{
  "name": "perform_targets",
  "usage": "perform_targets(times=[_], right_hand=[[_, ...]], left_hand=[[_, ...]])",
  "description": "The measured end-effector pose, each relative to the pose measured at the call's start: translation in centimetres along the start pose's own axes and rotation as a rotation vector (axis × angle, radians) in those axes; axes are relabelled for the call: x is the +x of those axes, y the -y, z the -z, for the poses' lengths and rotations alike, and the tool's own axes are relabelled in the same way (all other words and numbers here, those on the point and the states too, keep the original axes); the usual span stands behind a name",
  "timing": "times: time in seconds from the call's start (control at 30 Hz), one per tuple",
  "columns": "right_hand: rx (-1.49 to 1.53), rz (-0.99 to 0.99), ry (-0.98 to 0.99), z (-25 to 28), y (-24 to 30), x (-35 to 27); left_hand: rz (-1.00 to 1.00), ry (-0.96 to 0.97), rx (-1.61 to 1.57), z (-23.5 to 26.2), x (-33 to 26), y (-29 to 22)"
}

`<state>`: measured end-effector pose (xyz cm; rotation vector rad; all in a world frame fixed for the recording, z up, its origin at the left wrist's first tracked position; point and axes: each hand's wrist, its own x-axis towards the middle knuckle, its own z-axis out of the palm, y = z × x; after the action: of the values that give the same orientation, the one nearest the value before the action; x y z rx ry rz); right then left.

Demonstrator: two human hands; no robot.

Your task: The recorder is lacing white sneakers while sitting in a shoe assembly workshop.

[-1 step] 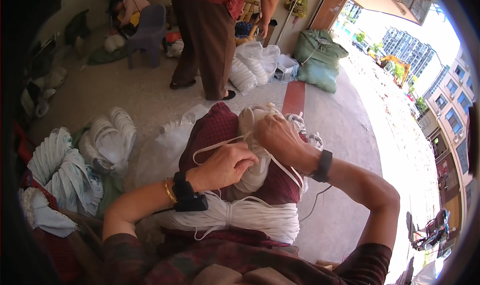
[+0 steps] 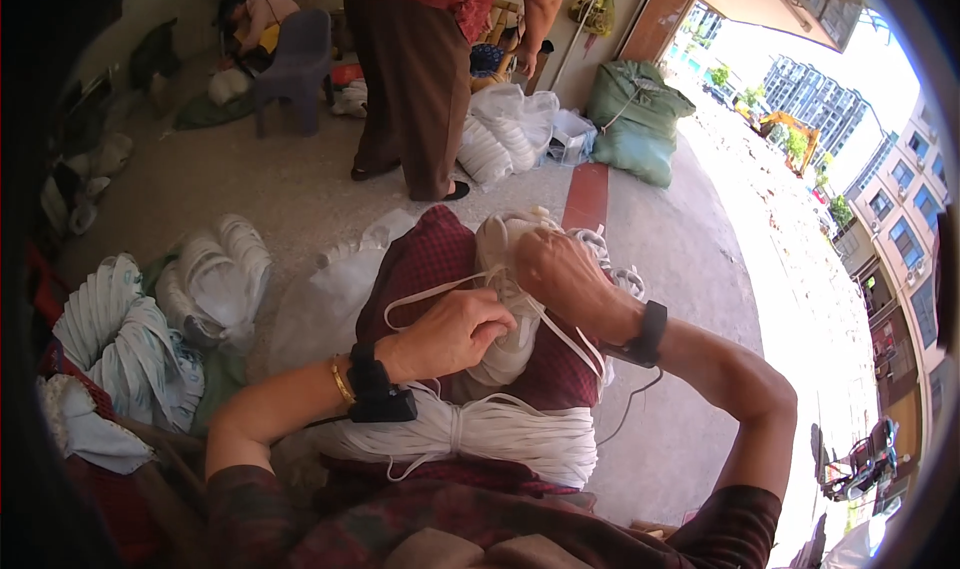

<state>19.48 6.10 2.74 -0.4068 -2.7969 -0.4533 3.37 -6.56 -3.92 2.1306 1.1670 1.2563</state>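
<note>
My left hand (image 2: 455, 334) is closed around a flat white strap (image 2: 425, 297) that loops off a wound white ball of the same strap (image 2: 500, 259). The ball rests on my knee, which is covered by dark red checked cloth (image 2: 425, 259). My right hand (image 2: 560, 269) grips the top of the ball, and strands of strap run under its fingers. A thick tied hank of white strap (image 2: 480, 434) lies across my lap below both hands. Both wrists carry black bands, and the left also has a gold bangle.
Another person (image 2: 410, 79) stands on the concrete floor just beyond my knee. Behind them are a purple plastic chair (image 2: 295, 64), a clear bag of white hanks (image 2: 505, 134) and a green sack (image 2: 635, 119). More white hanks (image 2: 215, 279) lie at my left.
</note>
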Motion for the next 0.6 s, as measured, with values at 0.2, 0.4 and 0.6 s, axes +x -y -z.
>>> perform_targets(times=[0.2,0.4,0.6], right_hand=[[1.018,-0.438,-0.051,0.9,-0.1,4.1],[1.376,-0.086,-0.133,4.5,5.8,15.6],[1.258,0.009,-0.024,6.7,5.0,16.7]], left_hand=[[0.131,0.055,-0.13,-0.7,0.2,0.8],[0.135,0.093,-0.049,-1.5,1.0,-0.7],[0.076,-0.154,-0.03,0.6,1.7,-1.5]])
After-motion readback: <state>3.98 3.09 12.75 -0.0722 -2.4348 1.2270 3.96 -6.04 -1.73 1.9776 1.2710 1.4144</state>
